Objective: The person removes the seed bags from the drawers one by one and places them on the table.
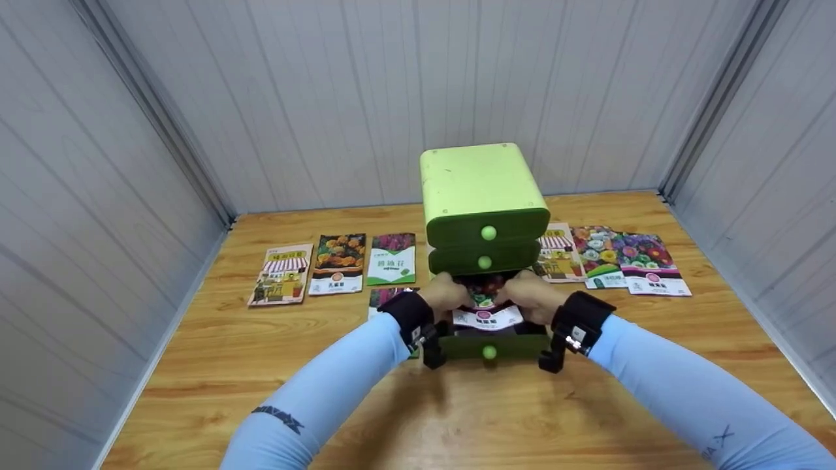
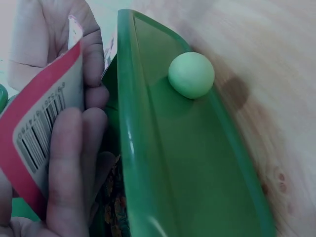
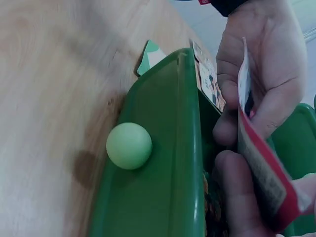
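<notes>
Both hands grip a flower seed packet by its two sides, above the pulled-out bottom drawer of a small green cabinet. The left hand pinches its left side; the right hand pinches the right one. White lettered paper and red flowers show on its front in the head view. From the left wrist, its pink-edged back with a barcode faces the camera, and the packet is slightly bent. Down inside the drawer lies something with an orange floral print, mostly hidden.
More seed packets lie left of the cabinet, among them an orange-flowered one and a green-and-white one. Others, including a purple-flowered packet, lie to its right. The upper drawers are closed. Pale panel walls enclose the wooden table.
</notes>
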Demonstrator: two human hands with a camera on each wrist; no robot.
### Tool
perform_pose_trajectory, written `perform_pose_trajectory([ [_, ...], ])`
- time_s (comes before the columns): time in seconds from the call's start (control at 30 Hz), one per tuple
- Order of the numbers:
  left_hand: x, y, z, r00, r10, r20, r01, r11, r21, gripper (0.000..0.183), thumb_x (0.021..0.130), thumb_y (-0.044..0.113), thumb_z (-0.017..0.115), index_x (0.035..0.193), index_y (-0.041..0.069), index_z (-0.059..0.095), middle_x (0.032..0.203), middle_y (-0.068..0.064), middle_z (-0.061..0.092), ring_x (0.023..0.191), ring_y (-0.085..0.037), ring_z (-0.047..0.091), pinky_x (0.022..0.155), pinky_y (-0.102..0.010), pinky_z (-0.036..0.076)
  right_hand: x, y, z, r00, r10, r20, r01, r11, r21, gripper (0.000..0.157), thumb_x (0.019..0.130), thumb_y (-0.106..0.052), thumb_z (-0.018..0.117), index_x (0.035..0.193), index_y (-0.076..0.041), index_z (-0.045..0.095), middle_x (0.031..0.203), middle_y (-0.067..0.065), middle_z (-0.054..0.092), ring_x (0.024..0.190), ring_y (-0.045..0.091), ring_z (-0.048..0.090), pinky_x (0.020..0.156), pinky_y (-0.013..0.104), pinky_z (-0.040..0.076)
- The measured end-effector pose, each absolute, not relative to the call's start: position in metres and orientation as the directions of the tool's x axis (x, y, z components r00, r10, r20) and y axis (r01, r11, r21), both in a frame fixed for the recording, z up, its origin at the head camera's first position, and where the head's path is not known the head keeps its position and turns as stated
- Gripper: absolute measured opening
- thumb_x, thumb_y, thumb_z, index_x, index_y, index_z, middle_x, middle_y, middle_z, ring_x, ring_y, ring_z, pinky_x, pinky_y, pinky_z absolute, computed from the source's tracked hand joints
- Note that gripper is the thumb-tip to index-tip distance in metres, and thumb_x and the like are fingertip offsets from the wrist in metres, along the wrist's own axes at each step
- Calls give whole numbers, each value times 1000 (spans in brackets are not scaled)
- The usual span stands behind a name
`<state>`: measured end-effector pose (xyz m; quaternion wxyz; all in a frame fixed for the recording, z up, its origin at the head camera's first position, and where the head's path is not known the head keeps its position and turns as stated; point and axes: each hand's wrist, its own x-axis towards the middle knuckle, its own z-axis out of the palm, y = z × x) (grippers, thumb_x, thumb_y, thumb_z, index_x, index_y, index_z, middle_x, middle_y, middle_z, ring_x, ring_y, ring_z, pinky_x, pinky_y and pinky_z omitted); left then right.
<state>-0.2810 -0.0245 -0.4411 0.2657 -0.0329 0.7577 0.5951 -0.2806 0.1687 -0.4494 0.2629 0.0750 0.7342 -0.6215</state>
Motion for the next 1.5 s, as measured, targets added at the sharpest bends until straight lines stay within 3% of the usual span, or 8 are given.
perform_pose_trajectory([
  [0.1,-280,-26,-441,-845,262,-465,-389,293,873,50,94,-10,66,141,-10,52,127,-13,56,87,-20,62,76,-31,58,-278,169,-449,-845,-222,-487,458,172,-872,15,92,16,56,94,2,62,89,6,62,77,15,65,67,24,59],
  [0.33,-278,-33,-440,-831,294,-472,-398,279,874,24,95,-9,64,118,-3,60,106,-6,60,79,-16,64,71,-29,58,-269,172,-446,-828,-236,-509,481,166,-861,20,91,18,64,107,6,69,96,4,70,85,15,69,76,27,64],
  [0.47,-274,-37,-437,-813,308,-494,-412,294,862,24,94,-11,67,115,-1,59,100,-5,62,80,-16,65,75,-30,60,-262,173,-445,-822,-250,-512,484,168,-859,20,93,16,65,111,8,70,95,4,74,84,14,72,77,28,65],
  [0.7,-268,-44,-432,-780,333,-530,-444,303,843,10,98,-7,65,105,-2,61,96,-8,67,81,-17,67,78,-30,61,-249,172,-443,-821,-282,-497,472,155,-868,19,93,14,67,111,9,70,92,4,76,84,15,75,78,29,66],
  [1.0,-263,-50,-429,-769,312,-558,-466,323,824,26,99,-4,70,125,-6,66,113,-12,72,99,-21,71,96,-38,63,-240,173,-441,-825,-310,-473,462,114,-880,24,96,13,66,120,10,67,94,4,78,87,15,76,81,30,66],
  [1.27,-254,-59,-428,-786,323,-527,-408,370,835,10,100,-1,73,109,-5,76,101,-9,78,87,-17,73,80,-31,63,-230,168,-440,-830,-294,-474,453,141,-880,29,95,13,68,124,10,67,98,7,80,89,18,78,83,33,67],
  [1.5,-246,-67,-433,-837,343,-425,-271,414,869,10,100,5,77,107,-2,77,102,-9,79,89,-15,73,92,-35,65,-223,166,-442,-869,-287,-402,355,203,-912,21,96,9,70,116,8,72,97,7,79,88,18,77,78,34,67],
])
